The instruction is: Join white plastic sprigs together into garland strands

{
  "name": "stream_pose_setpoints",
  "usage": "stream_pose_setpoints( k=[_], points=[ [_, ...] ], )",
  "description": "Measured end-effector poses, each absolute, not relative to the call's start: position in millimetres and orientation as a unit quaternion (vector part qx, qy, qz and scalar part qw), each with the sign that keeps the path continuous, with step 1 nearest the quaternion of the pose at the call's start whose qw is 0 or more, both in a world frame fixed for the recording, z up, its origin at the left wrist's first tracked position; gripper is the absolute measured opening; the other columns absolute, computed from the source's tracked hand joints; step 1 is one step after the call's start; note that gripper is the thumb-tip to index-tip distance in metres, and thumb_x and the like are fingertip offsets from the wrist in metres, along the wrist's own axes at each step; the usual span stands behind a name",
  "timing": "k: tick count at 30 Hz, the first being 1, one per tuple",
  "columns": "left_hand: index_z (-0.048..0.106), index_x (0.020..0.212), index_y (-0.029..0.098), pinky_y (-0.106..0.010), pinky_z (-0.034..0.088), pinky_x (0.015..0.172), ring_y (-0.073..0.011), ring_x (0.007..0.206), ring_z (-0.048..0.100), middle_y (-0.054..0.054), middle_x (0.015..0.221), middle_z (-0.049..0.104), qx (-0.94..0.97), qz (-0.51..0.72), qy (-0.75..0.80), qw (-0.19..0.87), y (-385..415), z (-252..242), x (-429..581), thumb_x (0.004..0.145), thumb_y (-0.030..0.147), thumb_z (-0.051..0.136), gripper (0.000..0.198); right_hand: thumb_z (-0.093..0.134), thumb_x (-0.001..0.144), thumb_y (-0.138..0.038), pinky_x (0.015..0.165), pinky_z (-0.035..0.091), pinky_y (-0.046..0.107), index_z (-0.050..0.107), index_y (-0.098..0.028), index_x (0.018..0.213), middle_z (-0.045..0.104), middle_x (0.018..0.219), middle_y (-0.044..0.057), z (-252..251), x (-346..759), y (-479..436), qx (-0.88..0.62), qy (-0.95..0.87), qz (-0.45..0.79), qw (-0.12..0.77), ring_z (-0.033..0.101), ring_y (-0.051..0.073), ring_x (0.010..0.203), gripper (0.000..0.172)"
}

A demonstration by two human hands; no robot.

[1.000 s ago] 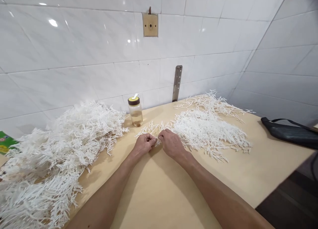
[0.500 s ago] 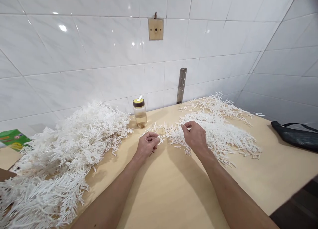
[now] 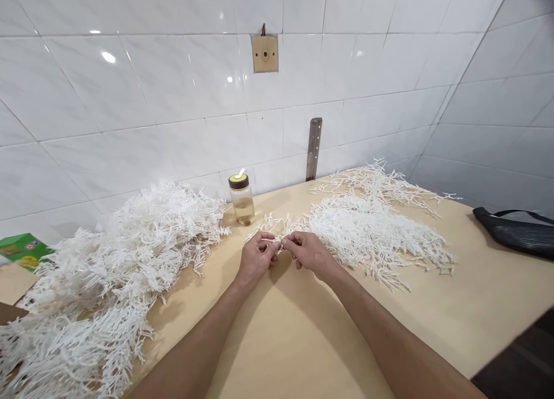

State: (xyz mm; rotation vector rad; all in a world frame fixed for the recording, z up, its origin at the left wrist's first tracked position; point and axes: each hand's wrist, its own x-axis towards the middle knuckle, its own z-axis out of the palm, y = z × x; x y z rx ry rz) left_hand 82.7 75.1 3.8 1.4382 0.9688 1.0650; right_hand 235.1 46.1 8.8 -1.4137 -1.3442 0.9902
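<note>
My left hand [image 3: 259,255] is closed, thumb and fingers pinching a thin white branched plastic sprig [image 3: 278,239] above the table. Against it, my right hand [image 3: 307,251] is also closed in a pinch at the sprig's other side, fingertips nearly touching those of the left. Both hands partly hide the sprig. Just behind them lie a few loose white sprigs [image 3: 270,221]. To the right of my right hand spreads a flat heap of white branched pieces [image 3: 372,232]. A taller, tangled white pile [image 3: 142,243] stands to the left of my left hand.
A clear jar [image 3: 242,203] with a black and yellow lid, part full of liquid, stands near the tiled wall. A metal strip [image 3: 314,151] leans upright behind. At right lies a black bag [image 3: 515,232]; a green box [image 3: 26,249] sits at far left. The tan table [image 3: 303,341] ends at lower right.
My right hand has moved left and down from above the right heap to meet my left hand at the sprig. The left hand has stayed nearly in place, still pinching.
</note>
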Motion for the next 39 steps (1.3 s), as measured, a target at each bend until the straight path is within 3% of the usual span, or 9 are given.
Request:
stream_pose_setpoints(
  k=[4, 8, 11, 18, 24, 26, 31, 35, 39],
  points=[
    [0.061, 0.111, 0.015, -0.023, 0.044, 0.049, -0.0122, 0.051, 0.058, 0.001, 0.062, 0.063, 0.610, 0.419, 0.363, 0.566, 72.6, 10.2, 80.2, 0.072, 0.048, 0.072, 0.052, 0.061, 0.079, -0.038, 0.038, 0.037, 0.022, 0.057, -0.018, 0.067, 0.048, 0.051, -0.006, 8.8, 235.7, 48.2, -0.573, -0.515, 0.423, 0.477, 0.044, 0.008, 0.039, 0.023],
    [0.064, 0.106, 0.015, -0.025, 0.047, 0.054, -0.0138, 0.057, 0.063, -0.007, 0.081, 0.070, 0.545, 0.384, 0.320, 0.673, 77.8, 16.2, 71.3, 0.076, 0.044, 0.068, 0.042, 0.061, 0.079, -0.046, 0.040, 0.034, 0.021, 0.055, -0.017, 0.064, 0.049, 0.050, -0.004, 12.0, 237.0, 47.9, -0.546, -0.468, 0.508, 0.475, 0.042, 0.008, 0.041, 0.033],
    [0.063, 0.103, 0.015, -0.026, 0.049, 0.056, -0.0150, 0.059, 0.065, -0.008, 0.082, 0.071, 0.527, 0.361, 0.294, 0.711, 81.7, 16.1, 66.2, 0.072, 0.036, 0.074, 0.040, 0.062, 0.079, -0.048, 0.041, 0.033, 0.021, 0.052, -0.018, 0.063, 0.049, 0.049, -0.004, 9.9, 236.1, 48.7, -0.524, -0.464, 0.536, 0.473, 0.042, 0.008, 0.041, 0.036],
    [0.063, 0.104, 0.015, -0.022, 0.047, 0.050, -0.0129, 0.051, 0.062, 0.001, 0.059, 0.062, 0.596, 0.332, 0.297, 0.668, 75.4, 15.3, 69.8, 0.075, 0.042, 0.074, 0.041, 0.062, 0.079, -0.042, 0.040, 0.032, 0.019, 0.047, -0.019, 0.060, 0.047, 0.050, -0.005, 2.2, 235.4, 50.7, -0.532, -0.486, 0.542, 0.433, 0.042, 0.007, 0.041, 0.034],
    [0.065, 0.087, 0.014, -0.025, 0.051, 0.052, -0.0142, 0.054, 0.064, -0.002, 0.063, 0.065, 0.608, 0.374, 0.322, 0.622, 73.4, 14.8, 76.9, 0.072, 0.046, 0.075, 0.037, 0.064, 0.077, -0.041, 0.040, 0.035, 0.020, 0.049, -0.019, 0.060, 0.047, 0.046, -0.005, 7.6, 237.1, 48.4, -0.527, -0.482, 0.545, 0.439, 0.042, 0.008, 0.041, 0.031],
    [0.063, 0.081, 0.014, -0.023, 0.050, 0.050, -0.0135, 0.053, 0.064, -0.003, 0.065, 0.066, 0.600, 0.392, 0.339, 0.609, 74.2, 13.5, 79.1, 0.071, 0.046, 0.075, 0.036, 0.062, 0.079, -0.041, 0.039, 0.034, 0.021, 0.051, -0.019, 0.063, 0.048, 0.046, -0.005, 10.8, 240.0, 47.5, -0.552, -0.488, 0.507, 0.448, 0.043, 0.009, 0.039, 0.029],
    [0.061, 0.079, 0.014, -0.021, 0.046, 0.044, -0.0111, 0.048, 0.061, -0.004, 0.071, 0.068, 0.568, 0.453, 0.396, 0.562, 71.9, 13.3, 84.7, 0.074, 0.045, 0.071, 0.033, 0.052, 0.086, -0.045, 0.044, 0.040, 0.024, 0.059, -0.020, 0.071, 0.057, 0.059, -0.001, 23.0, 253.0, 43.2, -0.607, -0.580, 0.259, 0.478, 0.051, 0.011, 0.045, 0.030],
    [0.061, 0.078, 0.015, -0.021, 0.039, 0.038, -0.0080, 0.039, 0.052, -0.002, 0.068, 0.066, 0.572, 0.483, 0.427, 0.507, 65.3, 17.6, 87.8, 0.076, 0.045, 0.067, 0.030, 0.058, 0.084, -0.048, 0.057, 0.045, 0.026, 0.069, -0.021, 0.085, 0.065, 0.079, 0.003, 32.5, 255.8, 36.8, -0.550, -0.685, 0.212, 0.428, 0.057, 0.014, 0.062, 0.030],
    [0.065, 0.078, 0.018, -0.023, 0.042, 0.048, -0.0088, 0.047, 0.050, 0.000, 0.067, 0.064, 0.611, 0.511, 0.446, 0.408, 60.4, 22.0, 87.8, 0.081, 0.042, 0.064, 0.024, 0.062, 0.082, -0.040, 0.066, 0.046, 0.029, 0.072, -0.022, 0.087, 0.064, 0.078, 0.002, 36.4, 251.7, 31.8, -0.536, -0.722, 0.184, 0.397, 0.057, 0.015, 0.068, 0.021]
  ],
)
